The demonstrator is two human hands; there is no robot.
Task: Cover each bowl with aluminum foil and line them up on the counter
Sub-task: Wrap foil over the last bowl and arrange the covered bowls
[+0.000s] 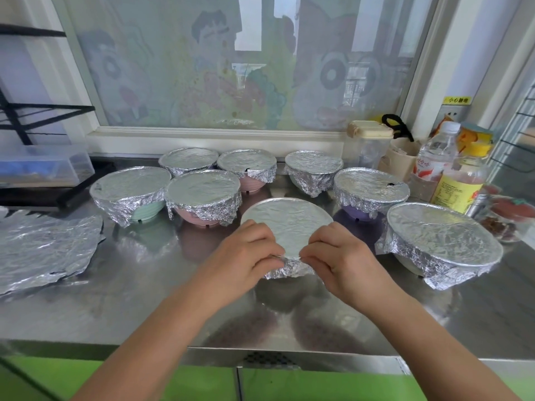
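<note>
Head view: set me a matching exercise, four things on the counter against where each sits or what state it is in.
1 loose foil sheet
2 green bowl
3 purple bowl
4 front bowl

a foil-covered, right of centre
b foil pinched by left hand and right hand
c flat, far left
d foil-covered, leftmost bowl

Pairs: 1-c; 2-d; 3-a; 4-b.
</note>
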